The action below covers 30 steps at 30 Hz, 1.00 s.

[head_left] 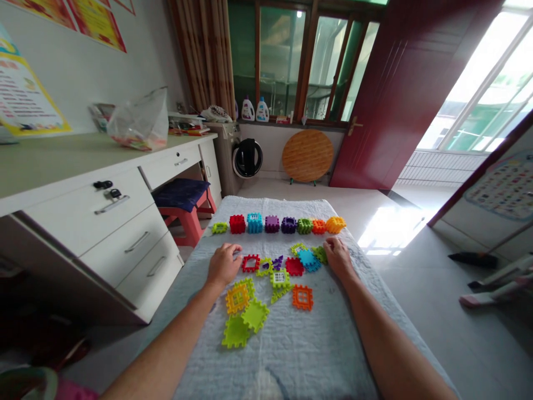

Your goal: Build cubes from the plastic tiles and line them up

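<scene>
My left hand [225, 263] rests palm down on the cloth, thumb and fingers a little apart, holding nothing. Just to its right lies a red frame-shaped tile [250, 263]. My right hand [338, 256] also lies on the cloth with loosely bent fingers. Its fingertips are beside a dark green tile [320, 254], and I cannot tell if they touch it. Between the hands are a blue tile [308, 260], a red tile [295, 266], a purple piece [277, 262] and a lime window tile [279, 278]. Nearer me lie an orange window tile [302, 298], a yellow-orange one [237, 299] and lime tiles [255, 315].
Along the far side runs a row of colour-sorted stacks, from a red stack [237, 224] to a yellow-orange stack [335, 224]. A pale blue cloth [308, 350] covers the table. To the left stand a white desk [125, 222] and a stool [183, 205].
</scene>
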### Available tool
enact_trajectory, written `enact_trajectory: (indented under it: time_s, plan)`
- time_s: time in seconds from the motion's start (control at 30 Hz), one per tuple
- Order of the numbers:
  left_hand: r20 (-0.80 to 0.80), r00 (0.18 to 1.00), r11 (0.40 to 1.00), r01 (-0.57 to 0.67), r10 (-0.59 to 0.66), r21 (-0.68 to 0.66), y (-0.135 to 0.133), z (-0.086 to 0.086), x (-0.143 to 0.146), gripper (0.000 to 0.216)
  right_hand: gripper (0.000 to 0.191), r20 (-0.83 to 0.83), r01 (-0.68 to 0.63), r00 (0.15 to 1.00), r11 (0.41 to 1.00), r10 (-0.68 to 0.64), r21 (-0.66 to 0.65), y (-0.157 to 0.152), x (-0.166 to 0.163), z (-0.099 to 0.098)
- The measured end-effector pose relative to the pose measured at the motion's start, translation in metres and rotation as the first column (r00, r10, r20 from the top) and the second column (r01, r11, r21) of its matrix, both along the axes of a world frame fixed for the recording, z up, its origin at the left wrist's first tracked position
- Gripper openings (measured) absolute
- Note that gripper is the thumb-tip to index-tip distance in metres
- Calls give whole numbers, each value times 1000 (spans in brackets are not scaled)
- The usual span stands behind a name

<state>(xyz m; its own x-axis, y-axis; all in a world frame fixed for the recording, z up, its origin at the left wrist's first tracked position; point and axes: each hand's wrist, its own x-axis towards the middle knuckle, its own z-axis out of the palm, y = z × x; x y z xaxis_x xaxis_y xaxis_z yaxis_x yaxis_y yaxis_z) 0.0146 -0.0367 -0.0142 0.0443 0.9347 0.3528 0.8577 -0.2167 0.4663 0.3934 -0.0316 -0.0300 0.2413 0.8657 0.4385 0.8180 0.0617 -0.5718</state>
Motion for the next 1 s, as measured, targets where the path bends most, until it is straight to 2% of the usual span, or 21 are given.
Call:
enact_trajectory:
  time_s: [0.3,0.53,0.7,0.9,1.0]
  plan:
    - [-65,998,1000,-16,16,2,-1,3,5,18,21,-9,-1,1000,1000,1,-11,-3,4,3]
    - [-75,997,999,37,-35,24,-3,0,1,17,21,-12,-18,1000,1000,18,-15,-5,4,5]
    - [-122,992,1000,13,-10,26,-4,0,3,17,23,-2,-26,1000,999,26,-32,-9,5,9]
    - [-155,988,998,-16,24,53,1,-1,7,20,24,-4,-16,1000,999,16,-30,-11,6,9]
    - [-164,986,998,16,-6,65,5,-2,7,23,24,6,-6,1000,999,7,-34,-9,5,9]
